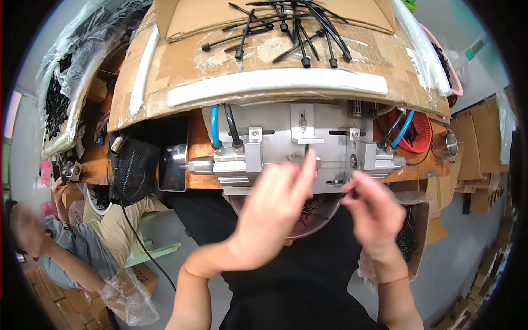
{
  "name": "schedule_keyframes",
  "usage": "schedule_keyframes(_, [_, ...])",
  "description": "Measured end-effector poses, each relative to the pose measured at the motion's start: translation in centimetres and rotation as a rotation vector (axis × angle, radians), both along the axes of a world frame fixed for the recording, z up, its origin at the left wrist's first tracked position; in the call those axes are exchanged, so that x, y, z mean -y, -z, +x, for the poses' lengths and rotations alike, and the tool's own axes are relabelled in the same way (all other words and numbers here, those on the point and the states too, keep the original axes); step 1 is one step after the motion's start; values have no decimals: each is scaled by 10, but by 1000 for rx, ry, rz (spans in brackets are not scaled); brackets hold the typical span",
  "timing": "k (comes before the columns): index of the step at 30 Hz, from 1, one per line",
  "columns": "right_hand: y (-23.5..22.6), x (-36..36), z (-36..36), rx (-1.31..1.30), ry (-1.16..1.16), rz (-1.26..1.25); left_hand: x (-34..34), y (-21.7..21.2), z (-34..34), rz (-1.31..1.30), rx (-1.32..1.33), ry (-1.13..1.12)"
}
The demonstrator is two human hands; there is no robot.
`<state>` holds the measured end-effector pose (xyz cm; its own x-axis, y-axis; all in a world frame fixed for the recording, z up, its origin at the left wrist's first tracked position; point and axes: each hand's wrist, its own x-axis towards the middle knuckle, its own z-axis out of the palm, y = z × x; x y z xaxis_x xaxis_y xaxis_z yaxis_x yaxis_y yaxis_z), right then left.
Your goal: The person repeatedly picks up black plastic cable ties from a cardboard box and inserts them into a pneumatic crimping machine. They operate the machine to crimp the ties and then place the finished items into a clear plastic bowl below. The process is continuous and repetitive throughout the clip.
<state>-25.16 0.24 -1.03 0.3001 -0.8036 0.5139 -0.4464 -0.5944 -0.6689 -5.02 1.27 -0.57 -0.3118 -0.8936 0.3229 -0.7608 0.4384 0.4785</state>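
Note:
My left hand (275, 206), blurred by motion, reaches over the middle of a grey metal fixture (278, 146). Its index finger stretches toward a small black piece (307, 149) under the central bracket; its other fingertips are hidden or smeared. To the right, the thumb and fingers of my right hand (377, 212) are pinched together near the fixture's front edge. Something small and dark shows at their tips, too blurred to name. Below my hands, partly covered, is a translucent pinkish bowl (328, 224) with thin dark parts in it.
Black rods with knobbed ends (297, 33) lie on a cardboard box (225, 63) above the fixture. Blue hoses (215, 124) run to its sides. A dark tablet-like device (174, 168), black mesh bag (133, 173), red basket (421, 135) and metal cup (448, 144) stand around. A co-worker (77, 242) sits left.

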Motion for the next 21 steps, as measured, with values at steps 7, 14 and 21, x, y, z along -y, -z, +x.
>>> schedule_keyframes(7, [59, -22, 32, -104, -70, 0, 152, -50, 79, -226, 54, -146])
schedule_keyframes(14, [58, -14, 34, -171, -47, 35, 127, -49, 64, -327, -104, -129])
schedule_keyframes(21, [18, -14, 8, -117, 97, 97, -24, 6, 2, -111, -9, -33])
